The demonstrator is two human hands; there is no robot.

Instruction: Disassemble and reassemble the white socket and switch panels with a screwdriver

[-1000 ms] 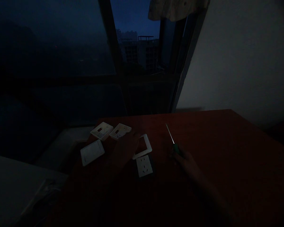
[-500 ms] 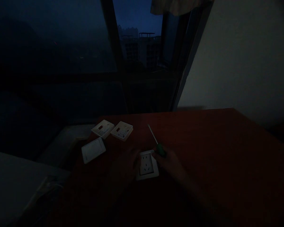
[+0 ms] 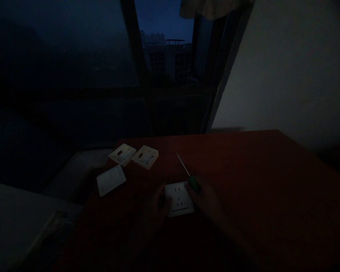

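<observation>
Your left hand point(image 3: 156, 207) has its fingers closed on the left edge of the white square socket with its white plastic frame point(image 3: 184, 207). Your right hand point(image 3: 208, 196) grips the green-handled metal screwdriver point(image 3: 193, 183), fingers at the frame's far right corner. The frame surrounds the socket, but a dark slit on the near side suggests incomplete seating. Two shallow white square boxes point(image 3: 145, 157) and a pale rectangular plate point(image 3: 111, 180) lie apart, unjoined, towards the far left corner of the red-brown wooden table point(image 3: 243, 158).
</observation>
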